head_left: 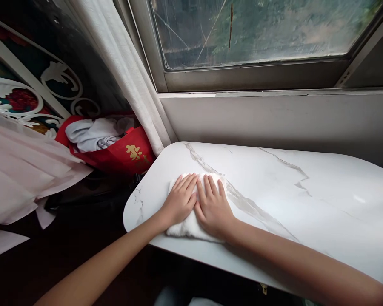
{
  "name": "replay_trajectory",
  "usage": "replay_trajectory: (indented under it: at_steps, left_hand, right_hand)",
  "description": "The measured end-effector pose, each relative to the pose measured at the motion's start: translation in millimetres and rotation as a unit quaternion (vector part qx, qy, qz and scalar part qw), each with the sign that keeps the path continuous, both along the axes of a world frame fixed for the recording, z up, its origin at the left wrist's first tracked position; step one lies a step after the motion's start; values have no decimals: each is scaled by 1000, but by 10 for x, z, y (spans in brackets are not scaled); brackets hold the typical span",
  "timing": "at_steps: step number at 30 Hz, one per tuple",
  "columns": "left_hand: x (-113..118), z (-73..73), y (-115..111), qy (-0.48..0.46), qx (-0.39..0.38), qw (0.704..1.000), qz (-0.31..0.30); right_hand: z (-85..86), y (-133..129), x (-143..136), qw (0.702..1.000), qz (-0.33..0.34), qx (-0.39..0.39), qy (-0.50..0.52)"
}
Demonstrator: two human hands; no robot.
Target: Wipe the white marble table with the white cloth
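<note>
Here, a white cloth [187, 229] lies under the left hand [179, 200], fingers close together, and right hand [215, 209], fingers slightly spread, on the marbled surface [274, 182]; farther left, a red bag [116, 157] holds pale fabric [97, 132].

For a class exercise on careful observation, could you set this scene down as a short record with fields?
Hands: left hand and right hand side by side, palms down
Under them: fluffy white cloth
Surface: glossy white, grey-veined, marble-patterned tabletop with rounded corners
Left of surface: gold-marked red bag holding pale fabric; long white curtain
Behind surface: grey metal-framed window
</note>
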State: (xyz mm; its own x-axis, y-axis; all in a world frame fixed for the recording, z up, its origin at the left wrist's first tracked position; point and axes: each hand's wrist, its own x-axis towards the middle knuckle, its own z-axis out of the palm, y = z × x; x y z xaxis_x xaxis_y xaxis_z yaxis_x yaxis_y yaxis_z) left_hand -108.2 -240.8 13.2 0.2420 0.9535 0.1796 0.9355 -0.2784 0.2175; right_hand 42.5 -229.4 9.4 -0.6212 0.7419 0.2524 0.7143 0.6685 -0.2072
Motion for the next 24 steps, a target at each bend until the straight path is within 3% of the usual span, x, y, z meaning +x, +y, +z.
replay_trajectory:
  at_steps: [8, 12, 18, 24]
  left_hand:
    - [-231, -22, 1417, -3, -17, 999, -31]
    - [-342, -7, 1910, -2, -17, 999, -44]
    - [-726, 14, 2156, -4, -20, 997, -79]
    - [-1160, -13, 1975, 5, -28, 998, -55]
  right_hand:
    - [-9, 1138, -319, 990, -143, 8, 9]
    - [-30, 1521, -511, 982, -185, 26, 28]
    - [-45, 1699, -865, 981, -188, 26, 45]
    - [-29, 1542, -1187, 988, -142, 12, 59]
